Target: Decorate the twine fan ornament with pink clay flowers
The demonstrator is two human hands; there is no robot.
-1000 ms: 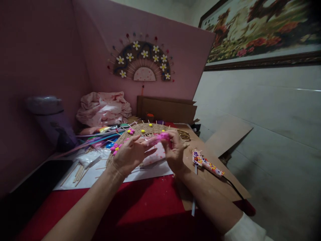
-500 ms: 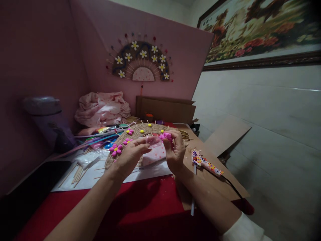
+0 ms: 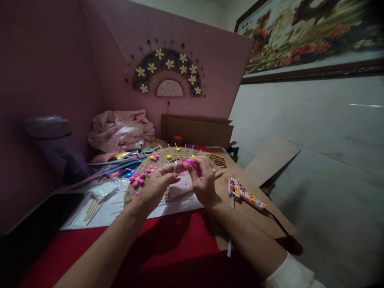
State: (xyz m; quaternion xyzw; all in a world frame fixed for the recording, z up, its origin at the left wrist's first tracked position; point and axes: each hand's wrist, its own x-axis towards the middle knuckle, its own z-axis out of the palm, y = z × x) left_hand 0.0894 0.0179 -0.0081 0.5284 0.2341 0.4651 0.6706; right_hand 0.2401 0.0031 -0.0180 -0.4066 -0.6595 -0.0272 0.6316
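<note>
My right hand (image 3: 203, 182) is closed around a bright pink lump of modelling clay (image 3: 189, 163). Pinched in the fingers of my left hand (image 3: 159, 183) is a thin clear plastic wrapper (image 3: 180, 166) that reaches toward the clay. Both hands hover over a fan-shaped piece wound with twine (image 3: 160, 154), with small sticks poking out of its rim. Pink clay flowers (image 3: 137, 179) with yellow centres and single yellow dots (image 3: 169, 157) sit on the twine. Below the hands shows the fan's pale base with pink dots (image 3: 180, 189), partly covered by them.
On brown cardboard at right lies a flower-patterned glue gun (image 3: 246, 195) with a glue stick and cord. Wooden sticks (image 3: 92, 209) and a plastic bag (image 3: 104, 189) lie at left, near a dark flat object (image 3: 39, 218). A finished fan (image 3: 168, 70) hangs behind.
My right hand has moved left with the pink clay, bringing it closer to my left fingers. The stretch of wrapper between the hands is shorter.
</note>
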